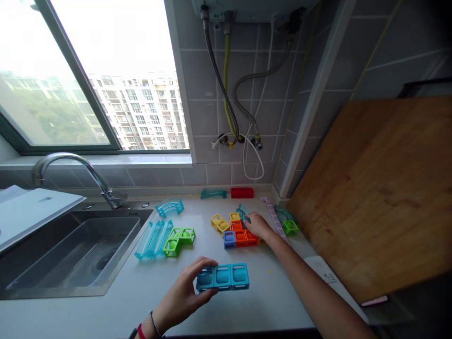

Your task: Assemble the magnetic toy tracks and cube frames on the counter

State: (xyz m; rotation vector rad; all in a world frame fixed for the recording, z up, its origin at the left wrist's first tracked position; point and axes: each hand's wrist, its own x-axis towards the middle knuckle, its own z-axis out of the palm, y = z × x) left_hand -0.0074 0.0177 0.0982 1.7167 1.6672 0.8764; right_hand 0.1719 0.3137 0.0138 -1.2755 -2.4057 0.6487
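On the counter, left hand (183,294) grips 3 blue blocks (223,276); right hand (259,226), seemingly open, touches orange blocks (242,234).

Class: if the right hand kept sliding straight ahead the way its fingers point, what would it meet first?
The right hand points toward the back left, over the orange blocks. Just beyond its fingertips is a small teal curved piece, probably first, though depth is unclear.

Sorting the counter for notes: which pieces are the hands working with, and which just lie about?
In hand: left hand holds blue block row; right hand rests on multicoloured block cluster.
Lying about: green blocks, clear curved tracks, red block.
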